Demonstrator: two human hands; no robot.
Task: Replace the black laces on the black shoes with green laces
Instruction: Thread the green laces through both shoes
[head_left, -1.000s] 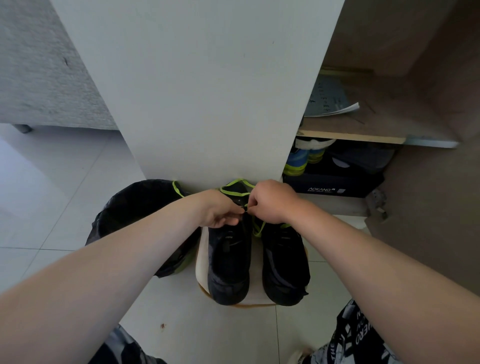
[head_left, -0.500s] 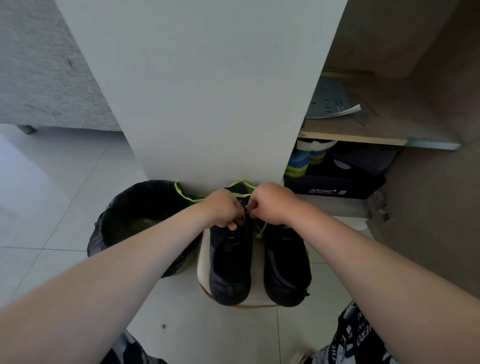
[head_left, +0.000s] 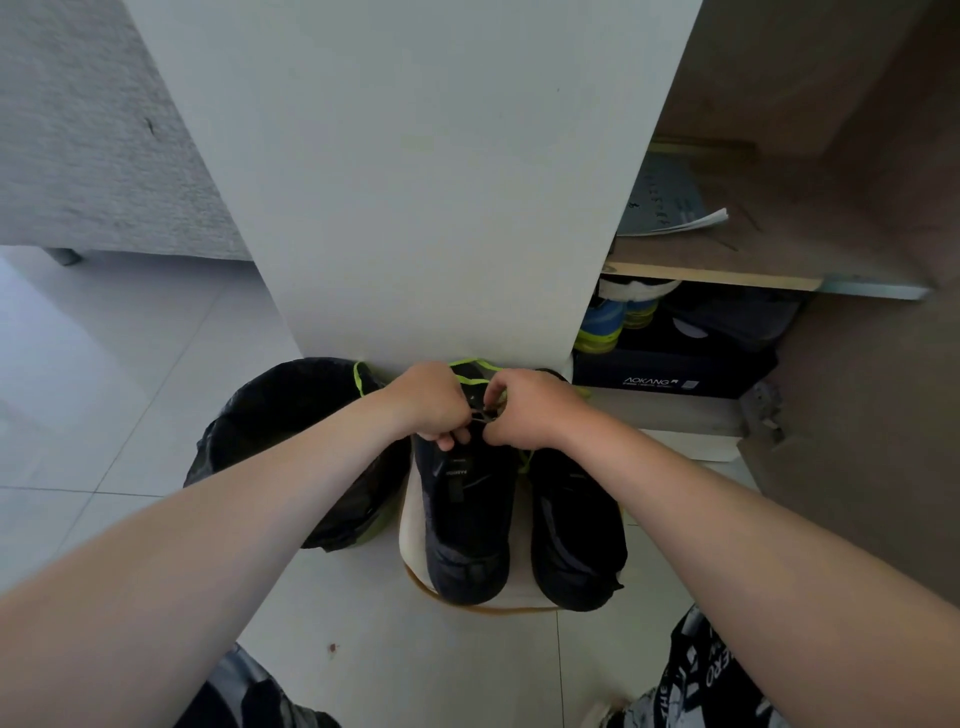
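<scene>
Two black shoes stand side by side on a low white stool (head_left: 410, 525), toes toward me. Over the tongue of the left shoe (head_left: 467, 525) my left hand (head_left: 434, 402) and my right hand (head_left: 527, 410) meet, both pinching the green lace (head_left: 470, 370) near the top eyelets. A loop of that lace arcs behind my hands. More green lace shows between the shoes, beside the right shoe (head_left: 574, 540). My hands hide the eyelets.
A bin lined with a black bag (head_left: 291, 447) stands left of the stool. A white cabinet panel (head_left: 415, 182) rises right behind the shoes. An open wooden shelf (head_left: 727, 275) at right holds papers, with a shoe box (head_left: 670, 376) and other shoes below.
My hands have closed in together over the left shoe's tongue, and the left hand has shifted slightly toward the right one. The shoes have stayed in place.
</scene>
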